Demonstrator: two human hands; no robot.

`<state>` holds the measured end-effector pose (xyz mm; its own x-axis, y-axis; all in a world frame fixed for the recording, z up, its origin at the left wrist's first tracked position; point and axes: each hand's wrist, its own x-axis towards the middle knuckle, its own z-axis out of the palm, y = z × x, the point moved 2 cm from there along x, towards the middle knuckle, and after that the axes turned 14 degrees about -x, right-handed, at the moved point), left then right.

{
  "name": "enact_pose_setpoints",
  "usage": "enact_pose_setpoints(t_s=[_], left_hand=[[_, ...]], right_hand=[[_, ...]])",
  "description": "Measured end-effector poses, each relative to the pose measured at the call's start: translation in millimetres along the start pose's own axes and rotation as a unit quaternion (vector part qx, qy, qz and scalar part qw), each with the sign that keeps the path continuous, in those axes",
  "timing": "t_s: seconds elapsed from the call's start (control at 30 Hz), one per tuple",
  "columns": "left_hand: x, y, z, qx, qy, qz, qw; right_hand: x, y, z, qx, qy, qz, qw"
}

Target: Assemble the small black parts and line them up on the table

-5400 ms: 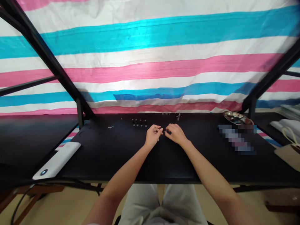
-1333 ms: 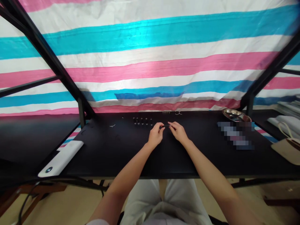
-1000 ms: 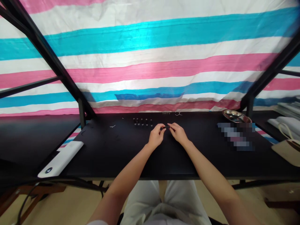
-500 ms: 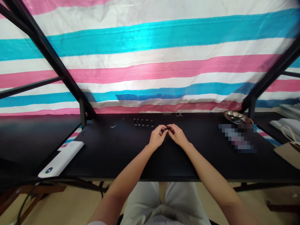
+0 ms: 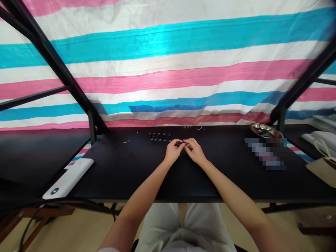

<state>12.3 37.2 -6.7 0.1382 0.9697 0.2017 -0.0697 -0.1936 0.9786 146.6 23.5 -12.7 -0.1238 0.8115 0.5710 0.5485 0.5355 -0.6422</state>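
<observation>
My left hand (image 5: pixel 173 151) and my right hand (image 5: pixel 194 150) meet fingertip to fingertip over the black table. The left fingers are closed round a small dark cylinder (image 5: pixel 180 142), mostly hidden by them. My right thumb and fingers pinch at its right end; I cannot make out which part of it they grip. Left of my hands, several small black cylinders (image 5: pixel 159 137) with pale ends stand upright in a row. Farther back, behind my hands, lies a row of tiny metallic pieces (image 5: pixel 186 127), with a thin white tie (image 5: pixel 200 127) to their right.
On the black tabletop (image 5: pixel 126 175) lie a white oblong device (image 5: pixel 68 178) at left and a bent white strip (image 5: pixel 126 141). A shiny metal tray (image 5: pixel 265 131) and a blurred-out item (image 5: pixel 265 154) are at right. Black frame posts and a striped sheet (image 5: pixel 168 84) stand behind.
Since the oldest frame, one more black cylinder stands in the row, and a grey piece beside the white tie is gone. Lately my hands have drawn together and shifted slightly left.
</observation>
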Motion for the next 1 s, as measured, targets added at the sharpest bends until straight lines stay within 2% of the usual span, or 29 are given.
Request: enact_pose_setpoints(t_s=[0.1,0.2,0.3,0.4,0.5,0.63,0.8,1.0], left_hand=[[2.0,-1.6,-0.2,-0.059,-0.012,-0.025,0.998],[3.1,-3.3,-0.4,-0.061,-0.019,-0.026,0.998],[5.0,-5.2,-2.2,-0.020,-0.028,-0.006,0.999],[7.8,-6.1,-7.4,0.072,-0.013,0.023,0.997],[9.5,-4.9,-13.9,0.229,0.030,0.041,0.972],[9.7,-3.5,-15.7,0.386,0.046,0.008,0.921],[11.6,-3.1,-11.2,0.457,0.038,-0.038,0.888],[15.4,-3.7,-10.9,0.507,0.031,-0.054,0.859]], right_hand=[[-1.5,5.0,7.9,0.072,-0.002,0.051,0.996],[-2.6,10.9,15.5,0.135,-0.002,0.104,0.985],[-2.8,14.5,19.9,0.171,0.002,0.128,0.977],[-2.5,15.9,21.3,0.175,-0.001,0.123,0.977],[-2.6,17.4,20.8,0.140,0.002,0.122,0.983],[-2.8,19.4,18.2,0.085,0.013,0.141,0.986],[-2.2,16.6,15.9,0.068,0.011,0.147,0.987],[-3.0,15.0,16.2,0.065,-0.001,0.148,0.987]])
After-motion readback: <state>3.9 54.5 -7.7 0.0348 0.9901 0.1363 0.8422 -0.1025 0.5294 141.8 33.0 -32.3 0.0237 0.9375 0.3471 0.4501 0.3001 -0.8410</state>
